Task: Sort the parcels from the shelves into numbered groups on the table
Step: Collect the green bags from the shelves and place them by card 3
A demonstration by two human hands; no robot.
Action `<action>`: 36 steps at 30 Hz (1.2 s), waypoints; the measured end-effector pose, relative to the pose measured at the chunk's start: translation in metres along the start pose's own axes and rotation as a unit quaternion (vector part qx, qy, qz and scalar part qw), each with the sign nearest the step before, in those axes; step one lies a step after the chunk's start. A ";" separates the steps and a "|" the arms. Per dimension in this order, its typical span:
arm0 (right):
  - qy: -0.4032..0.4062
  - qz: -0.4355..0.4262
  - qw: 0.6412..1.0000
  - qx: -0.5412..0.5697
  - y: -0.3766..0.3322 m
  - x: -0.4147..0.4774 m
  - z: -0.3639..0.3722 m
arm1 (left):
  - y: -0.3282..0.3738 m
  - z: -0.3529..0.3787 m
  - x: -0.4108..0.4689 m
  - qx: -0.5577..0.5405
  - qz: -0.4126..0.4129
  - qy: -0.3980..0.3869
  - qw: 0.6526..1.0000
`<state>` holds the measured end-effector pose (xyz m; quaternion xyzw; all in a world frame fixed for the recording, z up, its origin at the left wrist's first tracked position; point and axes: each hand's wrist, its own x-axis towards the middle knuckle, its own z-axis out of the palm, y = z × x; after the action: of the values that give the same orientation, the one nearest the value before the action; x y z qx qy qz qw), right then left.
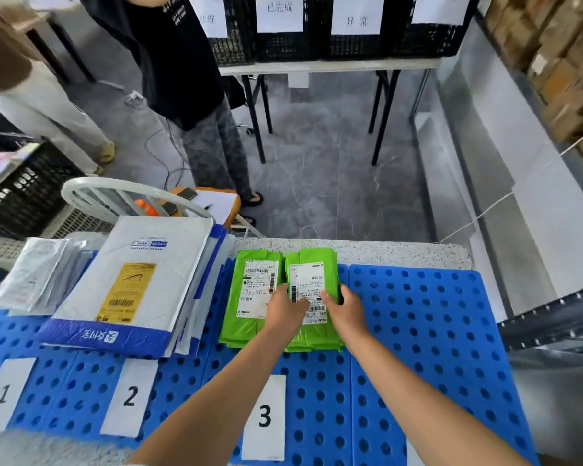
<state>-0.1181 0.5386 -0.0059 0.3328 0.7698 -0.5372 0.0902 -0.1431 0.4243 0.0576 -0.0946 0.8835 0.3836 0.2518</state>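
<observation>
Two bare forearms reach in from bottom edge over blue perforated mat (418, 331) that covers the worktop (384, 252). Card 3 (265, 417) lies flat on mat between the forearms, nearest of the number cards; card 2 (130, 396) and card 1 (4, 395) to its left, in a row. Both hands on the top green parcel (312, 274), label up, sitting on the right green stack (317, 343) beyond card 3. Left hand (285, 306) grips parcel's left edge, thumb on the white label, fingers (281, 291) curled at the side. Right hand (345, 309) grips the right edge, thumb on label, fingers wrapped round the side and mostly hidden. Whether parcel is lifted or lying flat on the stack: cannot tell. Left green stack (249, 297) just beside it, touching, label up too. Beyond card 2: stack of white mailers with blue bands (132, 287), top one with a yellow label, edges fanned out to the right. Beyond card 1: pile of clear/grey bags (37, 274), blurred. Behind worktop: white chair back (132, 193), stool with papers and phones (212, 201), a person in black top (182, 62) standing on grey floor, another person at far left. Far table carries black crates with paper signs (283, 28). Another black crate (24, 193) at left. Cardboard boxes (569, 62) on shelves at right.
</observation>
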 end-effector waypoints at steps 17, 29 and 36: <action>0.012 -0.198 0.959 -0.203 -0.079 -0.068 -0.061 | 0.026 -0.100 -0.019 0.288 0.262 -0.016 0.921; 0.104 -0.183 0.923 -0.324 -0.104 -0.202 -0.055 | -0.004 -0.180 -0.067 0.307 0.460 -0.054 0.831; 0.156 -0.117 0.928 -0.318 -0.078 -0.276 -0.031 | -0.028 -0.181 -0.097 0.307 0.515 -0.110 0.793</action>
<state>0.0517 0.4356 0.2031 0.2735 0.9380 -0.2127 0.0065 -0.1173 0.2716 0.1953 0.4991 0.8392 0.1732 0.1288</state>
